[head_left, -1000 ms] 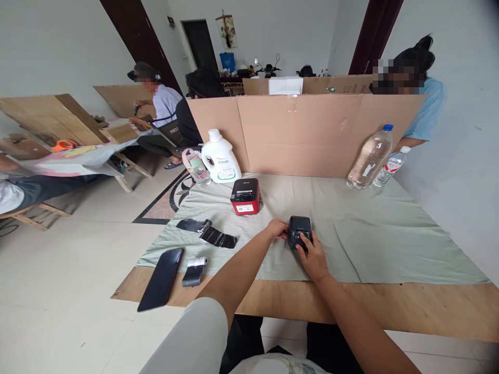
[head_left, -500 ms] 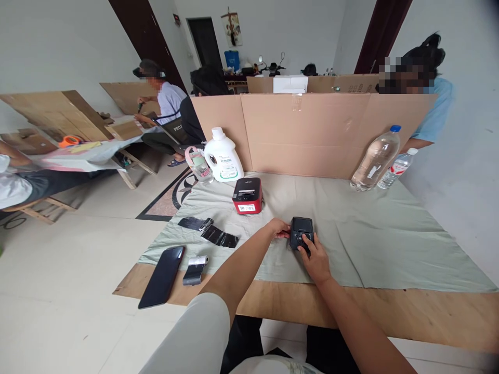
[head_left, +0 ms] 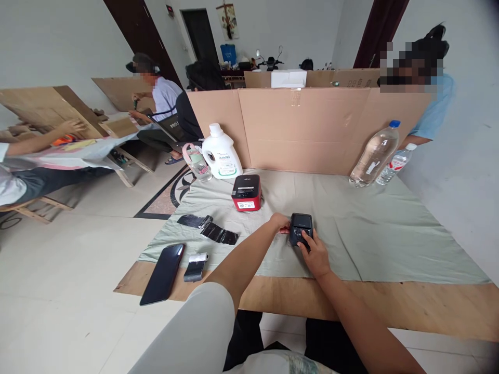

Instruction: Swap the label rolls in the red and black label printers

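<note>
A small black portable printer (head_left: 301, 222) with a button panel lies on the grey-green cloth (head_left: 374, 234) in front of me. My left hand (head_left: 280, 223) is at its left side, its fingers curled against the edge and partly hidden. From the lower right my right hand (head_left: 315, 254) grips it, fingers over the button panel and thumb near the front edge. Farther left stands a red and black box-shaped printer (head_left: 247, 193). Nearer lie unrolled black strips (head_left: 219, 233) and a small roll with a black strip (head_left: 195, 267).
A dark phone (head_left: 162, 274) lies at the board's left front edge. A white jug (head_left: 222, 153) and a pink-handled bottle (head_left: 198, 165) stand back left. Two clear bottles (head_left: 376, 155) lean back right by the cardboard screen (head_left: 304, 130). Other people sit beyond.
The view has shifted slightly. My hands stay at the portable printer with little visible movement. At the far left table, another person's arm has reached forward over the orange roll.
</note>
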Demonstrator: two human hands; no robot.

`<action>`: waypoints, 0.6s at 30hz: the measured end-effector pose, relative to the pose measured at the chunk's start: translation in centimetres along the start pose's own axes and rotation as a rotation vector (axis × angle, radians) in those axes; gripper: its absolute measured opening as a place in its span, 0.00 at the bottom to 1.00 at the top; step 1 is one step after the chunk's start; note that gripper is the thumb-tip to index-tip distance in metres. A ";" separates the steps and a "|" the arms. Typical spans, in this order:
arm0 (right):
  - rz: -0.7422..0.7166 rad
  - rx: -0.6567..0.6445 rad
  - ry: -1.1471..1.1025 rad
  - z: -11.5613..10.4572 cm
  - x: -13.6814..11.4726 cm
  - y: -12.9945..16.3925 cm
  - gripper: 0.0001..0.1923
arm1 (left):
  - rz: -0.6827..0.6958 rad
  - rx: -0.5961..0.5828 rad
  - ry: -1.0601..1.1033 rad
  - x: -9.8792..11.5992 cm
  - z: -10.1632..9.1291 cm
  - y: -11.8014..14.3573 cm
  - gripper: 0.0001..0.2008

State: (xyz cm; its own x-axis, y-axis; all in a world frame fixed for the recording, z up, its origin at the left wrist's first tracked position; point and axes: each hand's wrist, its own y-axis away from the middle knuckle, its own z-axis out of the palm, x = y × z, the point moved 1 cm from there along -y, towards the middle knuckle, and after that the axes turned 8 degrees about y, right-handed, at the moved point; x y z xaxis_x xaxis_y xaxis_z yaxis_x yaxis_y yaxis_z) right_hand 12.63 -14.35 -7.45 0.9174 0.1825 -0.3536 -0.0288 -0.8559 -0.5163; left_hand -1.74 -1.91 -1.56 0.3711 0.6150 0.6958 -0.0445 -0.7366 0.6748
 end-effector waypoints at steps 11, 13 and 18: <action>-0.028 -0.074 0.023 -0.6 -0.1 -0.2 0.23 | 0.876 -0.076 -0.330 0.3 -0.4 1.8 0.26; -0.029 -0.091 0.019 -0.8 0.1 -0.2 0.24 | 0.974 -0.191 -0.437 0.6 -0.4 1.6 0.28; -0.016 -0.100 -0.058 -1.6 0.4 -0.8 0.30 | 1.001 -0.172 -0.524 1.6 -1.0 0.7 0.25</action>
State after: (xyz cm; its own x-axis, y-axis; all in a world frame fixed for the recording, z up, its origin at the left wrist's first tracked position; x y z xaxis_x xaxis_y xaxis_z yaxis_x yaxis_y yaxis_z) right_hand 13.62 -14.35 -5.94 0.8928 0.2218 -0.3920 0.0283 -0.8963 -0.4425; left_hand -2.13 -1.17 0.22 0.4372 -0.4488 0.7794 -0.6493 -0.7571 -0.0717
